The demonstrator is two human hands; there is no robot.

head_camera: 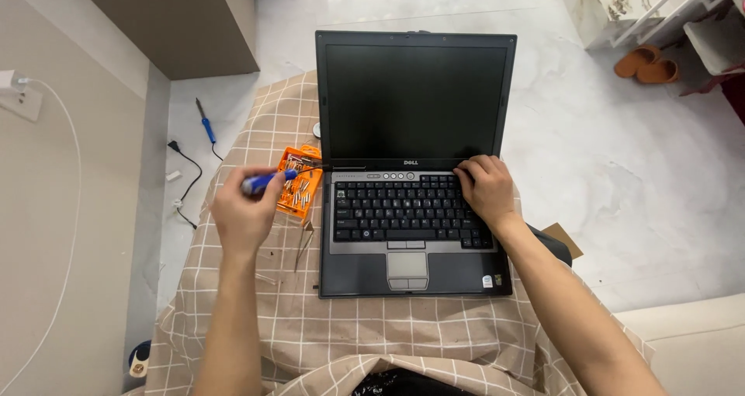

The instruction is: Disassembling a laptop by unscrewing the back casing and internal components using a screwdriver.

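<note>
The left hand [244,213], at nine o'clock of the open laptop [415,171], has its fingers curled tight around a blue-handled screwdriver [268,182]. The right hand [485,190] lies with fingers loosely spread on the keyboard's two o'clock corner. Just beyond the left hand lies an orange bit case [299,182].

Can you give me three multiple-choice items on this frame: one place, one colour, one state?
1. Where does the orange bit case lie?
A. left of the laptop
B. on the keyboard
C. on the floor

2. What colour is the handle of the screwdriver in the left hand?
A. red
B. blue
C. green

3. What state is the laptop in?
A. lid shut
B. open, screen lit
C. open, screen dark

Answers: 1 A, the case sits on the checked cloth by the laptop's left edge. 2 B, the grip shows blue above the fist. 3 C, the lid stands up and the screen is black, with the right hand on the keyboard's top right.
</note>
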